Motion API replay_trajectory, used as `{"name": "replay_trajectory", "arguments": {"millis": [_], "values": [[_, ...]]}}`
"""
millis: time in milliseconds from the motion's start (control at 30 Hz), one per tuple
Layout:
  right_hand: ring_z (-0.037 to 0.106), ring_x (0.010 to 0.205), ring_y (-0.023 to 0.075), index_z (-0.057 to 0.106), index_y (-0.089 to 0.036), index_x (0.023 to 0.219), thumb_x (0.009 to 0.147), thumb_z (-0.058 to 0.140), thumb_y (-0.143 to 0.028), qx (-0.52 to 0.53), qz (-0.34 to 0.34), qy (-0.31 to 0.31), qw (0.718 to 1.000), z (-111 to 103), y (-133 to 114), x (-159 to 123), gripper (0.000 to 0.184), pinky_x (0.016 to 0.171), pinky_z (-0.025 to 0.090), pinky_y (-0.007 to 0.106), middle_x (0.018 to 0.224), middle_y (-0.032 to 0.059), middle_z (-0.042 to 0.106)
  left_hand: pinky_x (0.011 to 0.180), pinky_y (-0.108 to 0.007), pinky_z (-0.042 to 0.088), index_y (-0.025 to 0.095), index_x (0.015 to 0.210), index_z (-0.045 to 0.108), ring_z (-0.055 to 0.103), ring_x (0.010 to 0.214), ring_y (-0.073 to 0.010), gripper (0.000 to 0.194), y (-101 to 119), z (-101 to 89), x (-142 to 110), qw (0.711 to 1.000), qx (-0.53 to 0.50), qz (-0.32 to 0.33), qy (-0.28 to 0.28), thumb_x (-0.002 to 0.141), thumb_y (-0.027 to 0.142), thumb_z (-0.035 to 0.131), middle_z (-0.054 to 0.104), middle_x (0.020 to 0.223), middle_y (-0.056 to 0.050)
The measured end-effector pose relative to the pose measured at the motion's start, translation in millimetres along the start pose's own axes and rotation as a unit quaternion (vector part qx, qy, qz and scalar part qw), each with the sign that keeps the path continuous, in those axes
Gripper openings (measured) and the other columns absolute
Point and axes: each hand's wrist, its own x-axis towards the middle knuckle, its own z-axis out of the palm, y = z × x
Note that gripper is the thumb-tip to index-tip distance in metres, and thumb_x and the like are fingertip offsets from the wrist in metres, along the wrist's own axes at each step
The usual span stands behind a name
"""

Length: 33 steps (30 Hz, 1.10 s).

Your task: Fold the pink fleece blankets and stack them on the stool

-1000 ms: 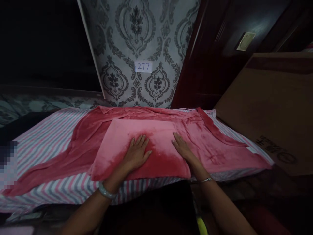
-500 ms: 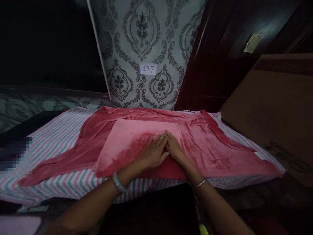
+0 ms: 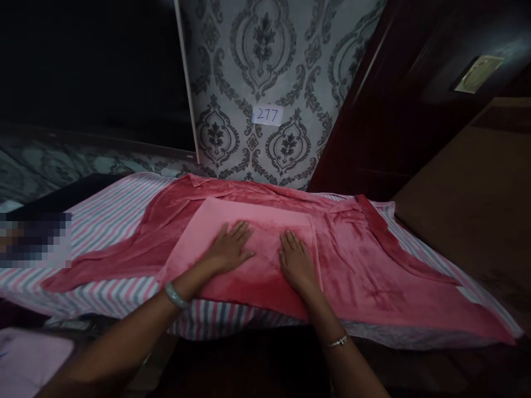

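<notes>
A pink-red plush garment (image 3: 365, 265) lies spread over a striped cloth (image 3: 108, 215), its parts reaching out to left and right. On its middle is a smooth rectangular pink panel (image 3: 257, 213), perhaps a folded part or a separate piece; I cannot tell which. My left hand (image 3: 230, 246) rests flat on the panel's left half, fingers stretched and thumb apart. Flat on the right half, near the panel's right edge, lies my right hand (image 3: 296, 260) with its fingers extended. Neither hand grips anything. Darker red brushed pile shows near the front edge.
Behind the cloth stand a patterned wall with a paper label (image 3: 267, 115), a dark screen (image 3: 91, 72) at left and a dark red door (image 3: 373, 110). A large cardboard box (image 3: 468, 182) borders the right side. A pale pink object (image 3: 33, 362) is at lower left.
My hands have moved apart from the middle, the left one leftward and the right one slightly right. The pile under them looks lighter and smoother. The view has shifted a little.
</notes>
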Motion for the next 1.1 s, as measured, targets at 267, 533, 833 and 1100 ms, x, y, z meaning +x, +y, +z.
{"name": "replay_trajectory", "arguments": {"millis": [267, 533, 833, 1100], "values": [[0.022, 0.153, 0.0250, 0.038, -0.009, 0.155, 0.102, 0.026, -0.023, 0.017, 0.010, -0.009, 1.000, -2, -4, -1, 0.057, 0.122, 0.018, 0.045, 0.164, 0.0127, 0.028, 0.123, -0.054, 0.017, 0.016, 0.161, 0.020, 0.020, 0.154, -0.0270, 0.076, -103, -2.9, -30, 0.979, -0.005, -0.201, 0.024, 0.099, 0.059, 0.019, 0.022, 0.166, -0.012], [0.031, 0.149, 0.0269, 0.043, -0.008, 0.152, 0.099, 0.035, -0.024, 0.027, -0.009, -0.037, 0.999, -10, 4, 11, 0.056, 0.120, 0.027, 0.045, 0.159, 0.0155, 0.037, 0.122, -0.056, 0.020, 0.017, 0.157, 0.032, 0.024, 0.152, -0.0327, 0.073, -105, -26.7, -20, 0.975, 0.030, -0.216, 0.039, 0.097, 0.057, 0.030, 0.027, 0.165, -0.015], [0.020, 0.153, 0.0242, 0.033, -0.017, 0.157, 0.102, 0.040, -0.036, 0.035, -0.106, -0.050, 0.992, -43, -73, 80, 0.059, 0.122, 0.020, 0.050, 0.166, 0.0114, 0.023, 0.123, -0.059, 0.014, 0.012, 0.157, 0.030, 0.018, 0.155, -0.0301, 0.065, -69, -46.8, 61, 0.992, 0.008, -0.125, 0.007, 0.100, 0.044, 0.031, 0.023, 0.165, -0.018], [0.023, 0.152, 0.0247, 0.037, -0.018, 0.156, 0.104, 0.036, -0.051, 0.026, -0.104, -0.049, 0.993, -5, -39, 101, 0.061, 0.123, 0.016, 0.051, 0.163, 0.0118, 0.030, 0.124, -0.059, 0.010, 0.014, 0.155, 0.035, 0.022, 0.154, -0.0293, 0.062, -67, -6.2, 67, 0.993, 0.014, -0.115, 0.029, 0.102, 0.045, 0.026, 0.030, 0.163, -0.018]]}}
